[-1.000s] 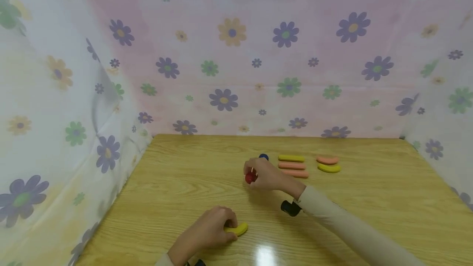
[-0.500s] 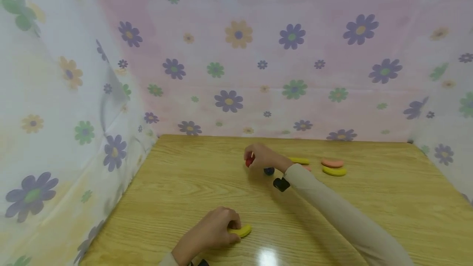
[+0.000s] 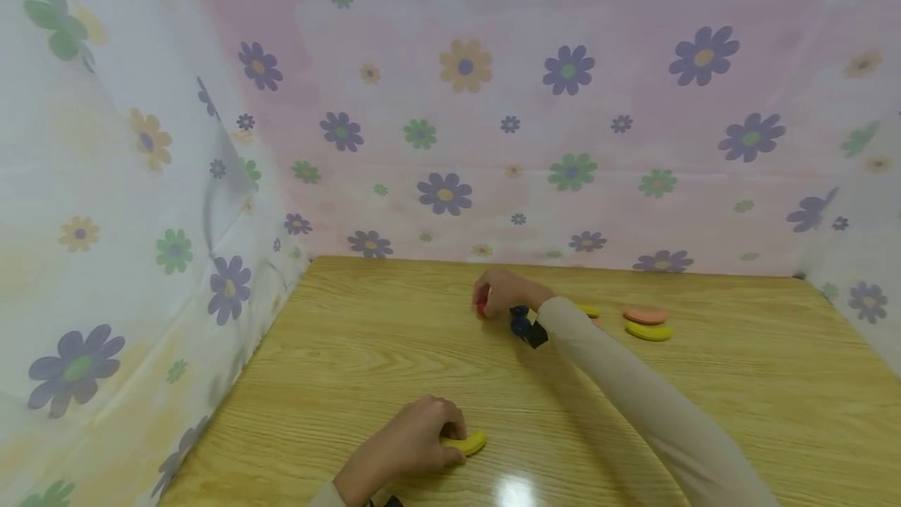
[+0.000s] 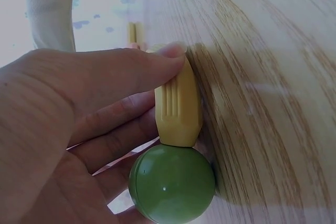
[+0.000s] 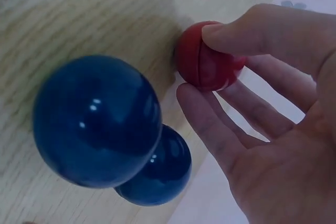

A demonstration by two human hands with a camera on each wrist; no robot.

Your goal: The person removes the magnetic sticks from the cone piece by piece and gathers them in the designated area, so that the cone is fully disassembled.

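My left hand (image 3: 418, 443) rests low on the table, pinching a yellow curved stick (image 3: 473, 443) between thumb and fingers. In the left wrist view a green ball (image 4: 173, 184) touches the near end of that stick; the hand hides it from the head view. Farther back, my right hand (image 3: 508, 290) holds a red ball (image 5: 210, 59) by thumb and fingertips, at or just above the tabletop. Two blue balls (image 5: 97, 121) sit beside the right hand, one behind the other in the right wrist view.
Right of the right wrist lie an orange curved stick (image 3: 644, 315) and a yellow curved stick (image 3: 649, 332). The right arm mostly covers some straight sticks (image 3: 590, 310). Flowered cloth (image 3: 450, 139) walls the wooden table (image 3: 366, 350) at the back and sides.
My right hand has carried the red ball toward the back of the table, past the blue balls, and its arm now covers most of the straight sticks. My left hand keeps its hold.
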